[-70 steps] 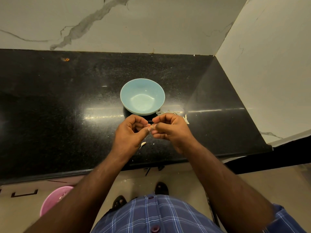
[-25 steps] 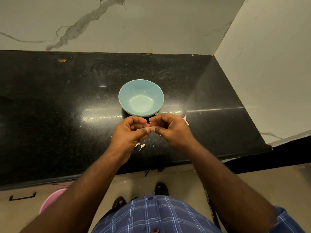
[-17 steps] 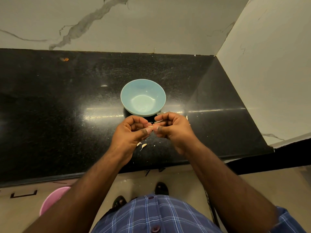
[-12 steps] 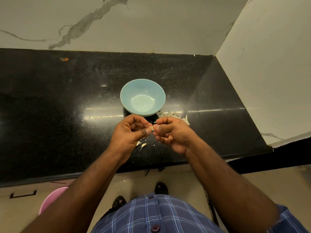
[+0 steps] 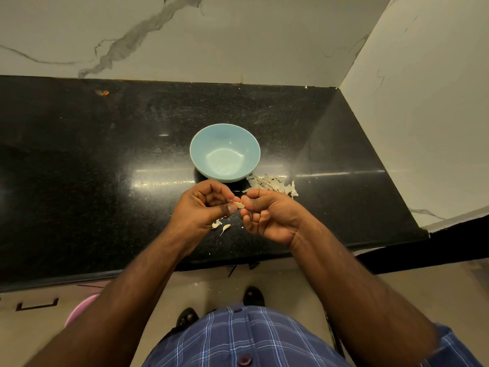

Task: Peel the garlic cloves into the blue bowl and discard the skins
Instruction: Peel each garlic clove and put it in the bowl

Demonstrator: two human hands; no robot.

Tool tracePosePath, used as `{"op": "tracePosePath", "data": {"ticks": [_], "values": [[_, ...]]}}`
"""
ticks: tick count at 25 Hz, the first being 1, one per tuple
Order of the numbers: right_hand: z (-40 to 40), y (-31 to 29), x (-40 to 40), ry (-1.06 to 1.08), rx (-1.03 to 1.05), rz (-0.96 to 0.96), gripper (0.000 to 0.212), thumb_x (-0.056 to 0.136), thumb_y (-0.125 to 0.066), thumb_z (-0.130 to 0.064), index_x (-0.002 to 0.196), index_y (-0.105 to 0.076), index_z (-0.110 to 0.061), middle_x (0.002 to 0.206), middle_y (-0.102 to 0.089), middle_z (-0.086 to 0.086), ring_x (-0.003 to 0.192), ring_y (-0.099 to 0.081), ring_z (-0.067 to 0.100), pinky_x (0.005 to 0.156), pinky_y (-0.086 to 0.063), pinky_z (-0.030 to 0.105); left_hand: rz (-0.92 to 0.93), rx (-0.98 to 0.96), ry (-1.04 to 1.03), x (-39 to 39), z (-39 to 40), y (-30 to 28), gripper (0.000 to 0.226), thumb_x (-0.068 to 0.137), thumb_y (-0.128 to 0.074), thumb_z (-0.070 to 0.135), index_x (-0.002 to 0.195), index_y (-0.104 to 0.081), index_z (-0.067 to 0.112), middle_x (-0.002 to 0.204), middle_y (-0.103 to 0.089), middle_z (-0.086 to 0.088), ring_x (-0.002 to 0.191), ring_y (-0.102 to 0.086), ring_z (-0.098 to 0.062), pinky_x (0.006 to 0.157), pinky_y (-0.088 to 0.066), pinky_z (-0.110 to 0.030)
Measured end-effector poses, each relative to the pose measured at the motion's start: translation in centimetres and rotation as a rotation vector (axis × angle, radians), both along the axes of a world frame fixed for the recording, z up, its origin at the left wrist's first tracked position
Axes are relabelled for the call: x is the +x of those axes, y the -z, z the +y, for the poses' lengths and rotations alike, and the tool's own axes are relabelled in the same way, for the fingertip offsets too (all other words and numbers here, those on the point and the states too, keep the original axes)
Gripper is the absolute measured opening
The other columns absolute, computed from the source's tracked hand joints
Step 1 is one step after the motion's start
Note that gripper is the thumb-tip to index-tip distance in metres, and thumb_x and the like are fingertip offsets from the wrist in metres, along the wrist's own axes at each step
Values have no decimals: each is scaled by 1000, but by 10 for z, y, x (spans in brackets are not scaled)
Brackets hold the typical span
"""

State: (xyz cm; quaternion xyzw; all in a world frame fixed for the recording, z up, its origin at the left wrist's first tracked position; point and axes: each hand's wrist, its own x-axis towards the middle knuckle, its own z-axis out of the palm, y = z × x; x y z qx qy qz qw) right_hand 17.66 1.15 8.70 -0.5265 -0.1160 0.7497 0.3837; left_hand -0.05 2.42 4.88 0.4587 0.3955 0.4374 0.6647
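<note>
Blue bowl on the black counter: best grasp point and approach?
Grip the round pale-blue bowl at its left rim, coming from above. It sits upright and open with a thin exposed lip; the pile of papery garlic skins crowds its near-right side, and both hands work just in front.

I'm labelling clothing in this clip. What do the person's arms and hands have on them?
Both forearms are bare. The left hand and right hand show no gloves, rings or watch. A blue plaid sleeve shows at the right upper arm only.
</note>
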Motion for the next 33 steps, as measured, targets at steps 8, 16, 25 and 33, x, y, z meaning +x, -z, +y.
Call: {"op": "tracePosePath", "data": {"ticks": [8,16,25,33], "values": [[-5,6,-4,8,388,-247,20,89,-66,12,97,-62,-6,80,-70,8,73,-71,18,70,-60,29,-44,-134,-109,3,-1,1,23,72,-77,13,93,-71,9,98,-78,-11,88,-73,-20,74,-60,-24],[-8,11,-5,-82,613,-511,26,83,-74,10,98,-64,-8,87,-72,9,80,-70,15,76,-60,28,-77,-253,-97,4,-5,-1,26,72,-76,11,97,-74,6,97,-78,-12,84,-74,-18,75,-61,-22],[-7,22,-4,-39,695,-756,17,84,-77,2,93,-67,-9,85,-73,5,81,-70,16,77,-61,29,-103,-325,-85,10,-8,-5,20,85,-70,-5,103,-72,4,99,-77,-15,88,-75,-22,78,-62,-25],[1,20,22,-200,737,-935,28,85,-75,-3,101,-78,-25,103,-76,-9,95,-71,8,87,-60,37,-55,-369,-73,9,-6,-7,21,91,-64,-6,108,-71,5,104,-78,-12,86,-72,-17,72,-56,-20]]}}
